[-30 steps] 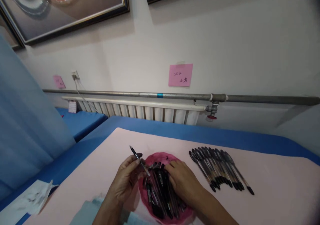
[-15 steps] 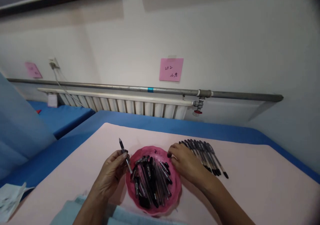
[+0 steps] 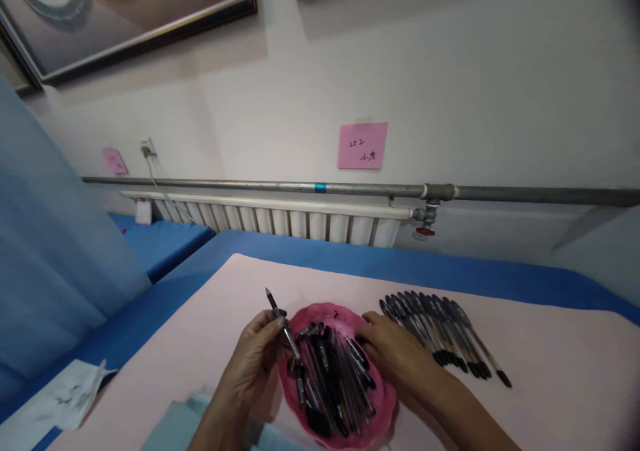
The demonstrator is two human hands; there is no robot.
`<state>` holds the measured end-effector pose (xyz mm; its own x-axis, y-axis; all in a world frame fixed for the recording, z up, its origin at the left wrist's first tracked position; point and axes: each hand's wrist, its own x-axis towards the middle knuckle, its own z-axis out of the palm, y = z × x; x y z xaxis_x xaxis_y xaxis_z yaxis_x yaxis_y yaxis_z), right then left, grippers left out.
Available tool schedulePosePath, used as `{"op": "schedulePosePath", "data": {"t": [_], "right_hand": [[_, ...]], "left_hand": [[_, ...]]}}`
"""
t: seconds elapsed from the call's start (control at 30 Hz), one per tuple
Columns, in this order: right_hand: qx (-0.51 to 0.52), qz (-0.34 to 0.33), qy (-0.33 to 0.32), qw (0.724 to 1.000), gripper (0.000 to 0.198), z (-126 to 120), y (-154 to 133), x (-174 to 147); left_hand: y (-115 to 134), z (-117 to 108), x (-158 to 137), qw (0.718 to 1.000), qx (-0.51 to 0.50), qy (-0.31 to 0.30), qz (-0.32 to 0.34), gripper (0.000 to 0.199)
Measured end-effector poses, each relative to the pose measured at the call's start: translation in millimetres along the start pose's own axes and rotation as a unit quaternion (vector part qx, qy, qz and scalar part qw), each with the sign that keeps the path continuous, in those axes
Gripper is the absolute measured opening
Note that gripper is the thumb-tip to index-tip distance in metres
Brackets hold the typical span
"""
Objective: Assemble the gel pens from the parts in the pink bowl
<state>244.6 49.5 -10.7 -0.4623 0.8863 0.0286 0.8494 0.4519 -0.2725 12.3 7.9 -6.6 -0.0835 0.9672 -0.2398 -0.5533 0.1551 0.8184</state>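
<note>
My left hand is closed in a pinch on a clear-barrelled pen, its dark pointed end up and its lower end slanting over the left rim of a pink basket. In the basket lie several clear pen barrels and black pen parts, piled loosely. My right hand is at the basket's right side, fingers curled over the rim by the pen parts. Its fingertips are partly hidden, and what they grip I cannot make out. To its right, a row of black-capped pens lies side by side.
Pink sheeting covers the blue table. Light blue cloth lies at the near edge, a white bag with dark marks at left. Behind are a radiator and a pipe with a red valve. A blue curtain hangs left.
The view has shifted, so everything sits farther right or lower. My right hand has come lower at the basket's rim. My left hand still holds the pen, at much the same slant.
</note>
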Motion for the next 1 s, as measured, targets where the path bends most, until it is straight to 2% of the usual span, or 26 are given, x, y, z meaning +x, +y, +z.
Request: {"op": "schedulePosePath", "data": {"t": [0.1,0.2,0.27,0.33,0.43,0.53,0.8,0.9,1.0], "right_hand": [[0.040,0.005,0.078,0.996,0.025,-12.7,-10.8,0.6],[0.209,0.019,0.141,0.967,0.023,-23.6,-30.4,-2.7],[0.352,0.038,0.124,0.927,0.019,-23.7,-44.7,-5.4],[0.449,0.052,0.107,0.885,0.016,-17.2,-56.0,-6.6],[0.531,0.053,0.112,0.838,0.016,-2.5,-63.6,-5.3],[0.567,0.061,0.108,0.814,0.017,6.1,-63.9,-3.5],[0.571,0.049,0.122,0.810,0.016,5.3,-66.4,-5.7],[0.551,0.035,0.140,0.822,0.015,9.4,-65.8,-4.3],[0.492,0.010,0.175,0.853,0.016,12.5,-63.9,-3.4]], "left_hand": [[2.0,2.6,-0.8,1.000,-0.010,-0.001,-0.001,0.028],[3.7,5.9,-2.0,1.000,-0.028,-0.006,0.002,0.026],[3.1,7.9,-3.2,0.999,-0.043,-0.007,0.004,0.025],[0.9,9.8,-4.6,0.998,-0.058,-0.008,0.001,0.023],[-4.3,12.5,-5.7,0.997,-0.077,-0.009,-0.007,0.020],[-8.9,14.3,-4.8,0.995,-0.095,0.003,-0.009,0.018],[-11.8,17.1,-3.9,0.995,-0.100,0.027,-0.001,0.010],[-13.4,19.5,-4.5,0.994,-0.106,0.028,0.002,0.010],[-16.9,20.9,-4.9,0.992,-0.118,0.035,0.009,0.010]]}}
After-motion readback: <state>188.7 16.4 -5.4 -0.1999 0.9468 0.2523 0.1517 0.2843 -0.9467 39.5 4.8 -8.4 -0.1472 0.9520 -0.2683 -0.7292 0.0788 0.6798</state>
